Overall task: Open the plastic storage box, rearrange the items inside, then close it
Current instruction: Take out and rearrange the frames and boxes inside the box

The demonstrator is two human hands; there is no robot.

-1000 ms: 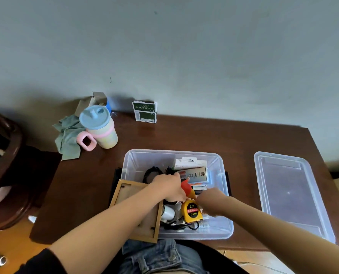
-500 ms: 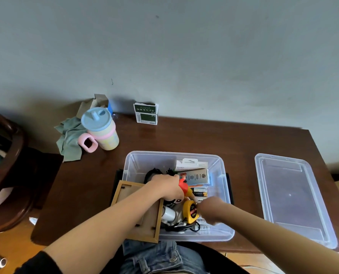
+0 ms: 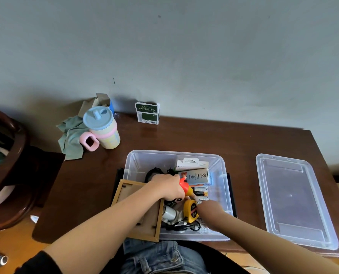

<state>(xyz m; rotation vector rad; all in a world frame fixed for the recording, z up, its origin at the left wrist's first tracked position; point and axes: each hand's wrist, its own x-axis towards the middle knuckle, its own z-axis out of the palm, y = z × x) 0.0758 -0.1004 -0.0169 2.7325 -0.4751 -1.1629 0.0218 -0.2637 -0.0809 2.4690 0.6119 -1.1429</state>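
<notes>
The storage box (image 3: 137,161) sits open at the near edge of the worktop (image 3: 184,135), both hands inside it, and its lid (image 3: 295,198) lies flat well off to the right of the right-hand fingers, apart from the box.

A wooden picture frame (image 3: 133,196) leans over the box's left near corner, partly under the left forearm.

The left hand (image 3: 167,186) is curled over the middle of the contents, its fingers clamped on a small red and orange figure (image 3: 184,184) that sticks out past them to the right, its long axis slanting from far-left to near-right. Beyond those fingers stand a white carton (image 3: 190,165) and a grey-green pack (image 3: 199,176); just to their right lie batteries (image 3: 200,191).

The right hand (image 3: 210,211) reaches in from the near right, and the yellow tape measure (image 3: 191,211) stands on edge touching or just beside its left side. I cannot tell whether those fingers are apart or together, as they are turned down and hidden.

Between the two hands, toward the near wall, lie a white cylinder (image 3: 169,213) and a black cable (image 3: 184,227).

The rearranging looks to be mid-way. The tape measure is nearer the right hand, so that hand seems better placed to shift it while the left keeps the figure clear.
</notes>
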